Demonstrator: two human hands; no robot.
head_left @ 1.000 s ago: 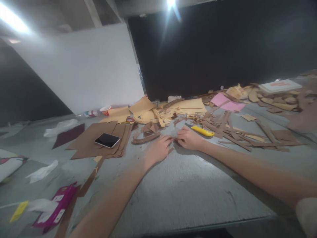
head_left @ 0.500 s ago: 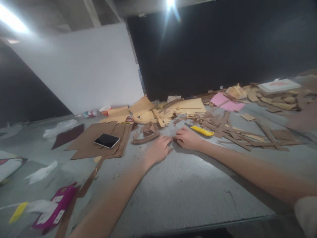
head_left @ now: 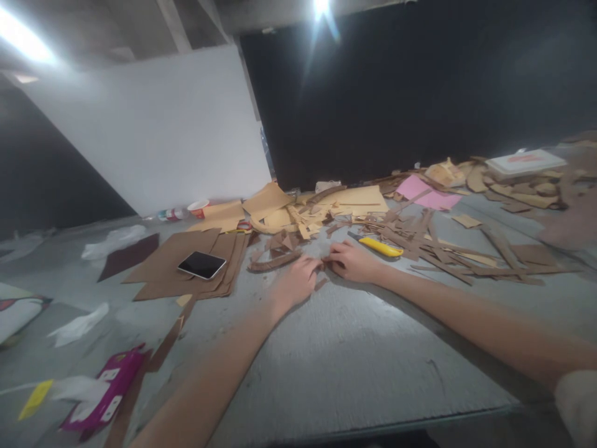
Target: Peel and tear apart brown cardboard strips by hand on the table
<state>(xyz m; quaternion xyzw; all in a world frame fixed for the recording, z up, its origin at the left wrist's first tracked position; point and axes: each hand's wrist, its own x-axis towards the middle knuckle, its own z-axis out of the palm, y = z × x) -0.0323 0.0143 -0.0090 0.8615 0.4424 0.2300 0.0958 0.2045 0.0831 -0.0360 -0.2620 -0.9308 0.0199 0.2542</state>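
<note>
Both my arms reach far out over a grey table [head_left: 354,348]. My left hand [head_left: 296,281] and my right hand [head_left: 353,261] meet fingertip to fingertip, fingers curled together on a small brown cardboard scrap [head_left: 323,260] that I can barely make out. A yellow utility knife [head_left: 380,246] lies just right of my right hand. A curved cardboard strip [head_left: 273,261] lies left of my left hand.
A black phone [head_left: 201,264] rests on flat brown cardboard sheets [head_left: 177,261]. Tan and brown offcuts [head_left: 326,205] pile along the back, with pink paper [head_left: 426,193] and a white box [head_left: 525,162]. A magenta packet [head_left: 105,389] and white wrappers [head_left: 77,323] lie left.
Both hands have shifted slightly left and away from me, still pinched together. Nothing else on the table has moved.
</note>
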